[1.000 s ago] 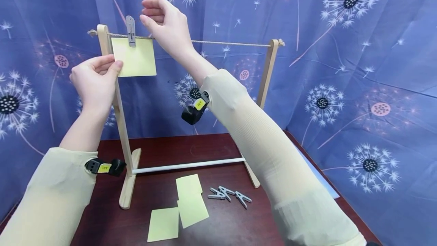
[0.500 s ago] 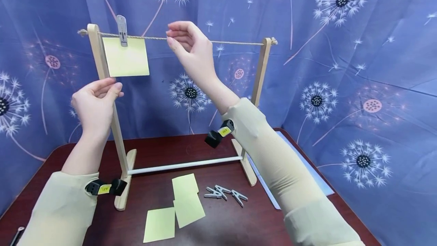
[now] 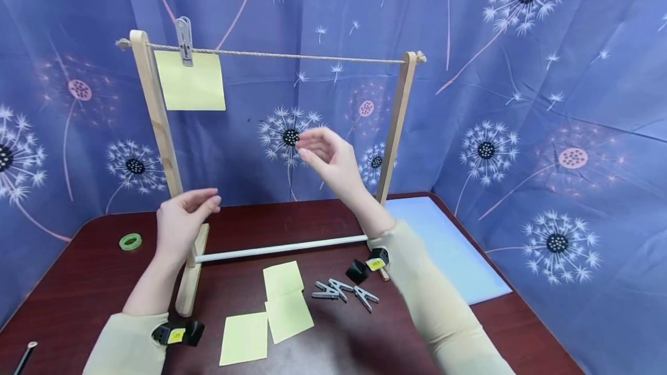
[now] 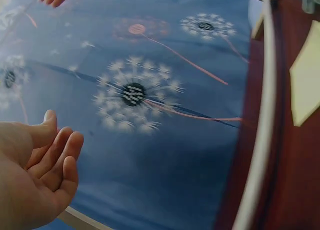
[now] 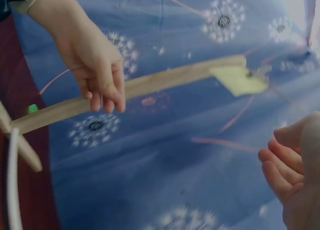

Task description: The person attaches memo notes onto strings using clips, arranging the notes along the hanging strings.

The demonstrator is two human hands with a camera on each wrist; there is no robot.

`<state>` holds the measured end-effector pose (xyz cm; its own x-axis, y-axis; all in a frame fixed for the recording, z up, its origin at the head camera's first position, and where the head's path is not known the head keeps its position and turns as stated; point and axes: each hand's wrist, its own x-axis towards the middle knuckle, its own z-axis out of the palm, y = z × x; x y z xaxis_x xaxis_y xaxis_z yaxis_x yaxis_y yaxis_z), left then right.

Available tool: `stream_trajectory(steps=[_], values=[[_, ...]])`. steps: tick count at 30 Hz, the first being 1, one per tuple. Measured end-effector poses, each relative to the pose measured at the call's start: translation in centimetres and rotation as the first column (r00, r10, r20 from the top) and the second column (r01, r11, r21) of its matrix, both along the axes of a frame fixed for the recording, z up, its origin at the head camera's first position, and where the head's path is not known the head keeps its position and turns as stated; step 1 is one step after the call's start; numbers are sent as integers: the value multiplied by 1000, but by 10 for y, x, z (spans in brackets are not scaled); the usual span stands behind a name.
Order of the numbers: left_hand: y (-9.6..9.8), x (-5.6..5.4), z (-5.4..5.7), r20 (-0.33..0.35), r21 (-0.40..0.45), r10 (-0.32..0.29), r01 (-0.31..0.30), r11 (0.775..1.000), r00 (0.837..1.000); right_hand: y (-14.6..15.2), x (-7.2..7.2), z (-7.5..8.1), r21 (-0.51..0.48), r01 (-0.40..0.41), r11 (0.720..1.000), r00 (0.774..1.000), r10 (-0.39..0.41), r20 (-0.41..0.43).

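A yellow sticky note [image 3: 190, 83] hangs from the rope [image 3: 292, 55] near the left post, pinched there by a grey clothespin [image 3: 184, 41]. My left hand [image 3: 183, 221] is in front of the lower left post, below the note, its fingers loosely bent and holding nothing. To the right, my right hand [image 3: 333, 161] hovers under the rope with relaxed fingers and nothing in them. Several more yellow notes lie on the table: a lone note [image 3: 244, 338] and an overlapping pair, whose front note [image 3: 289, 317] shows. Beside them are loose grey clothespins [image 3: 339, 289].
The wooden frame has a left post [image 3: 156, 114], a right post [image 3: 397, 126] and a white lower bar [image 3: 281, 249]. A green tape roll [image 3: 130, 241] sits at the left, a pen [image 3: 25, 357] at the front left, and a light-blue sheet [image 3: 448, 247] at the right.
The left hand let go of the hanging note and dropped down and right. From beside the clothespin, the right hand moved right and down below the rope. The note stays hanging.
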<state>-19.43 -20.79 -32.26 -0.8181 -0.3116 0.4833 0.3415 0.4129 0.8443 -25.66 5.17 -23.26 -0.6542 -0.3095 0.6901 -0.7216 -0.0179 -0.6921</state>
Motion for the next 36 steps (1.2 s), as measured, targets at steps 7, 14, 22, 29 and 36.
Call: stream_trajectory(steps=[7, 14, 22, 29, 36], values=[[-1, 7, -44, 207, -123, -44, 70, 990, 977, 38, -3, -64, 86, 50, 995, 989, -62, 138], [-1, 13, -71, 325, -162, -176, 239, 957, 929, 66, 8, -102, 167, 75, 983, 959, -117, 257], [-10, 18, -98, 425, -142, -373, 468, 872, 825, 101, 8, -136, 318, -25, 948, 952, -74, 297], [-15, 17, -114, 472, -117, -527, 643, 756, 706, 123, 7, -160, 444, -91, 892, 939, -72, 337], [-15, 20, -121, 517, -115, -599, 743, 659, 612, 138, 7, -173, 537, -214, 816, 922, -14, 387]])
